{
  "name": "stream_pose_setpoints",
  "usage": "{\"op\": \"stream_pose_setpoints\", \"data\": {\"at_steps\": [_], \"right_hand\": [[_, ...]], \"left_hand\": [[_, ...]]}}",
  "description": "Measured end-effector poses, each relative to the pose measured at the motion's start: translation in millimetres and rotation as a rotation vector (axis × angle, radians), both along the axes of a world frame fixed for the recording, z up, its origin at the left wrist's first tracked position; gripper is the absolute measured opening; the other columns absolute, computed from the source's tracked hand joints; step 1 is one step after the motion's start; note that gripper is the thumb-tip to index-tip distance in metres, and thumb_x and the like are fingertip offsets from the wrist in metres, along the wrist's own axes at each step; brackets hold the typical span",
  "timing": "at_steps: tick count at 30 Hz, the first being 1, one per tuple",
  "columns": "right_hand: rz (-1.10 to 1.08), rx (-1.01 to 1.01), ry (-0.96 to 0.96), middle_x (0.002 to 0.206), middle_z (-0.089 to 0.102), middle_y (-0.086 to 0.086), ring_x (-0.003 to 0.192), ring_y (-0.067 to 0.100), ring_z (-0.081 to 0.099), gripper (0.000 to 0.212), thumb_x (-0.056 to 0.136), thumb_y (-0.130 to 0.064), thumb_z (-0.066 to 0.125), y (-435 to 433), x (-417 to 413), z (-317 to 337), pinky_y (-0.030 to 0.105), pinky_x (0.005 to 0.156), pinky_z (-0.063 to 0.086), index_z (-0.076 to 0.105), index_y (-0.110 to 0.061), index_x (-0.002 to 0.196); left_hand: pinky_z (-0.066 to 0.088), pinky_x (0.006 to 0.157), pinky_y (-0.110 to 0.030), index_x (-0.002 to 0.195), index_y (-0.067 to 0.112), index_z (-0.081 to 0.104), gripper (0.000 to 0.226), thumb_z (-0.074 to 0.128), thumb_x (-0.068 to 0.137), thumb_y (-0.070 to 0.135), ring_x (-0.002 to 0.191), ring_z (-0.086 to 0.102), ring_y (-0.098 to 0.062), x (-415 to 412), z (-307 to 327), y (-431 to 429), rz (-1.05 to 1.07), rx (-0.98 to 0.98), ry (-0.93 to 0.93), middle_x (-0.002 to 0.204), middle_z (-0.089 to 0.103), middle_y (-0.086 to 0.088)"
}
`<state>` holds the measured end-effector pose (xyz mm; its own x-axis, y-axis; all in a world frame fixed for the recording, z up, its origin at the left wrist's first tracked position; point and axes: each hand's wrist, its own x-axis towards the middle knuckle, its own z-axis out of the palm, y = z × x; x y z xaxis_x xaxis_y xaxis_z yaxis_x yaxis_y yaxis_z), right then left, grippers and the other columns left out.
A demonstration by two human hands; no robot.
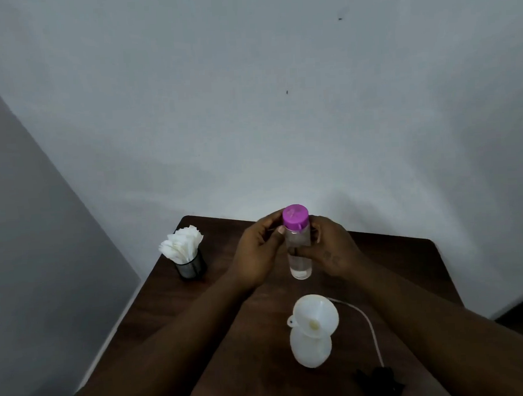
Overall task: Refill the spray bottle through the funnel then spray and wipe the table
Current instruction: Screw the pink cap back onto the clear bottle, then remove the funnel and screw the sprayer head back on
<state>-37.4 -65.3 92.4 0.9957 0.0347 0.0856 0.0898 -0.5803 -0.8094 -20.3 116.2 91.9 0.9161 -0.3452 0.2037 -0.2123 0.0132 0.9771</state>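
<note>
Head view: left hand (pixel 257 252), right hand (pixel 329 250), fingers curled around capped bottle (pixel 301 268), well inside table (pixel 393 251) edges.

Nothing here can be read as a word, brand or number. The clear bottle (pixel 299 258) shows no legible label, and the faint raised marks on its purple cap (pixel 295 216) are too blurred to make out. A small dark mark on the back of the right hand (pixel 330 253) is just as illegible.
</note>
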Motion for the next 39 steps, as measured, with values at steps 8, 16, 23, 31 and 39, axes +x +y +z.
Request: {"op": "stream_pose_setpoints", "data": {"at_steps": [8, 16, 23, 31, 39], "right_hand": [[0.148, -0.02, 0.127, 0.111, 0.072, -0.011, 0.103, 0.006, 0.066, 0.059, 0.066, -0.02, 0.088, 58, 81, -44, 0.027, 0.091, 0.052, 0.066, -0.028, 0.121], [0.208, -0.087, 0.177, 0.111, 0.072, -0.014, 0.103, 0.003, 0.066, 0.065, 0.058, -0.032, 0.083, 95, 133, -90, 0.035, 0.093, 0.055, 0.065, -0.038, 0.119], [0.234, -0.053, 0.139, 0.12, 0.069, -0.01, 0.111, 0.007, 0.063, 0.067, 0.063, -0.043, 0.082, 111, 142, -112, 0.038, 0.098, 0.053, 0.063, -0.032, 0.126], [0.187, -0.074, 0.141, 0.122, 0.069, -0.005, 0.113, 0.014, 0.063, 0.066, 0.066, -0.043, 0.083, 119, 144, -116, 0.037, 0.099, 0.051, 0.062, -0.028, 0.127], [0.158, -0.27, 0.353, 0.117, 0.065, -0.001, 0.104, 0.017, 0.063, 0.055, 0.07, -0.027, 0.086, 102, 138, -106, 0.03, 0.086, 0.054, 0.061, -0.02, 0.12]], "left_hand": [[0.049, 0.105, -0.034, 0.136, 0.007, 0.061, 0.038, 0.049, 0.101, -0.005, 0.127, 0.061, -0.016, 62, -42, 67, 0.027, 0.141, 0.047, 0.132, 0.068, -0.003], [0.046, 0.112, -0.041, 0.137, 0.012, 0.061, 0.042, 0.051, 0.1, -0.005, 0.128, 0.059, -0.012, 99, -89, 108, 0.107, 0.268, 0.084, 0.133, 0.067, 0.002], [0.047, 0.109, -0.028, 0.14, 0.014, 0.059, 0.045, 0.056, 0.098, -0.004, 0.128, 0.059, -0.008, 103, -112, 118, 0.144, 0.265, 0.08, 0.134, 0.066, 0.006], [0.046, 0.109, -0.025, 0.144, 0.008, 0.053, 0.048, 0.056, 0.098, -0.005, 0.132, 0.056, -0.01, 100, -119, 118, 0.146, 0.195, 0.099, 0.14, 0.063, 0.002], [0.048, 0.11, -0.034, 0.142, 0.018, 0.053, 0.051, 0.061, 0.096, -0.001, 0.127, 0.059, -0.003, 78, -124, 115, 0.263, 0.181, 0.176, 0.136, 0.064, 0.012]]}}
